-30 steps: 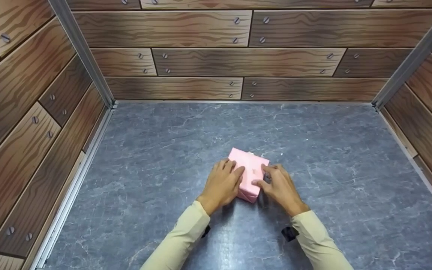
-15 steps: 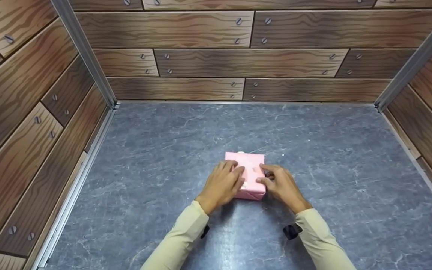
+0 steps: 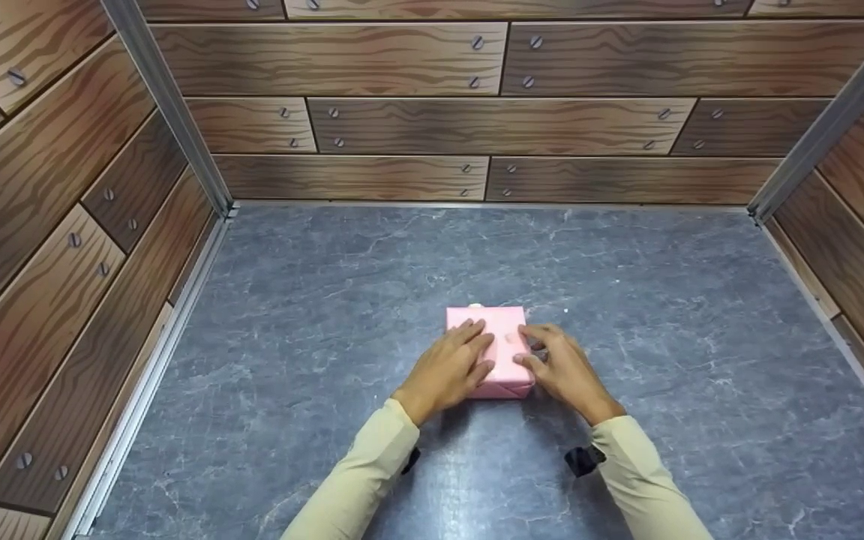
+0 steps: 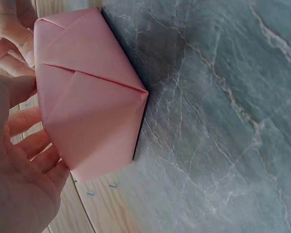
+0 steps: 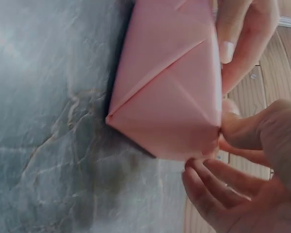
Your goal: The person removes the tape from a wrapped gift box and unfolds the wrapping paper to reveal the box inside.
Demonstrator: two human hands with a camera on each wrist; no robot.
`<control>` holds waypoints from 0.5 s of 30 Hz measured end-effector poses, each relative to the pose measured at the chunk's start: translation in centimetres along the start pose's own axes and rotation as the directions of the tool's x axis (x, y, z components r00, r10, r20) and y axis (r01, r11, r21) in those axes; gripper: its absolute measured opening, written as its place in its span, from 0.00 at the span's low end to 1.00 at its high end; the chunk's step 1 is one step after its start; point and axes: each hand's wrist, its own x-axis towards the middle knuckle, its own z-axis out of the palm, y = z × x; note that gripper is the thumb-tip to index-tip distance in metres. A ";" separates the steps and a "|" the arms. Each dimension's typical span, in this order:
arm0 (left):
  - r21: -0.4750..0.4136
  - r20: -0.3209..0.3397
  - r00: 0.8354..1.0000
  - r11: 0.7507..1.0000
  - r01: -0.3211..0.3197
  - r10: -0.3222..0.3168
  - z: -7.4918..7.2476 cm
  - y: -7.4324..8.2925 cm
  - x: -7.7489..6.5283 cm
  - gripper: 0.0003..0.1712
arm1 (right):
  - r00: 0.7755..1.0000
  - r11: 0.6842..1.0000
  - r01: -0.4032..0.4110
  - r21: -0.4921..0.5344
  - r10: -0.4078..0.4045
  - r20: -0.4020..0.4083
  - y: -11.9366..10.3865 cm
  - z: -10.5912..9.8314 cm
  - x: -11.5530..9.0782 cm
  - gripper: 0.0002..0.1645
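Note:
A box wrapped in pink paper [image 3: 503, 321] lies on the grey marbled tabletop, nearly square to the back wall. Its near end [image 4: 94, 92] shows folded, overlapping paper flaps. My left hand [image 3: 448, 369] rests on the left part of its top with fingers extended. On the right side, my right hand [image 3: 565, 371] pinches the box's upper edge with bent fingers and thumb; in the right wrist view the thumb [image 5: 242, 131] is at the top edge and fingertips touch the corner below. A small pale thing [image 3: 475, 305] peeks out at the box's far edge, mostly hidden.
Wood-print panels [image 3: 402, 124] stand behind and on both sides, joined by metal corner posts [image 3: 169, 112]. A metal rail [image 3: 154, 367] runs along the tabletop's left edge. Tiny white specks [image 3: 565, 310] lie right of the box.
The box has turned counterclockwise from a slant to nearly straight and shifted slightly left. My left fingers have moved a little right across its top; the right hand stays at its right edge.

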 end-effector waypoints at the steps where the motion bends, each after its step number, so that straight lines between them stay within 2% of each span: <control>1: 0.000 0.001 1.000 1.000 -0.001 0.001 0.0 0.0 0.0 0.25 | 1.000 1.000 -0.005 -0.019 0.005 -0.023 -0.2 0.0 0.0 0.25; 6: 0.005 0.000 1.000 1.000 -0.001 0.001 0.1 0.0 0.0 0.26 | 0.989 0.992 0.008 -0.126 -0.026 -0.144 -1.3 0.8 0.5 0.18; 15: 0.032 -0.011 1.000 0.999 -0.012 0.012 0.1 -0.1 -0.2 0.25 | 0.967 0.968 0.004 -0.251 -0.068 -0.246 -1.8 2.8 1.0 0.09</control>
